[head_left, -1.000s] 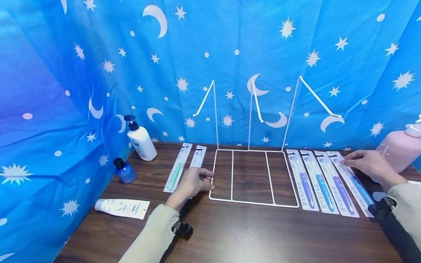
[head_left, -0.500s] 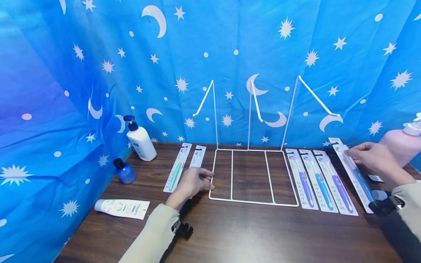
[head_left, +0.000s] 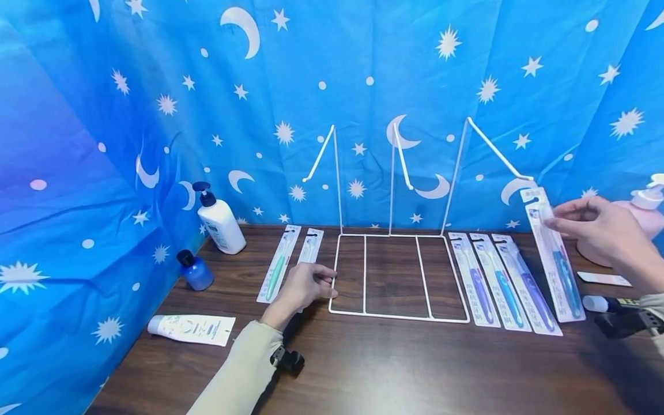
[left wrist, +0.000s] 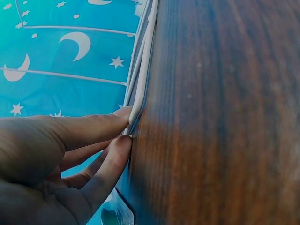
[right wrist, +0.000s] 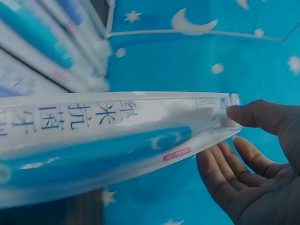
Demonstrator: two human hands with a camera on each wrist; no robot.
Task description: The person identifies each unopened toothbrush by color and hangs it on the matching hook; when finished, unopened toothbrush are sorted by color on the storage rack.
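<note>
My right hand pinches a packaged blue toothbrush near the top of its card, thumb on the front in the right wrist view. The pack is tilted up, its top in front of the blue cloth. My left hand pinches the left base wire of a white wire rack, with thumb and fingertips at the wire in the left wrist view. Three slanting hook arms rise from the rack's back. Right of it lie three packaged toothbrushes: purple, blue and purple.
Left of the rack lie a packaged green toothbrush and another pack partly behind my left hand. Further left are a white pump bottle, a blue bottle and a white tube. A pink pump bottle stands far right.
My right hand has lifted the rightmost blue toothbrush pack off the table and raised its top toward the cloth. My left hand stays at the rack's edge.
</note>
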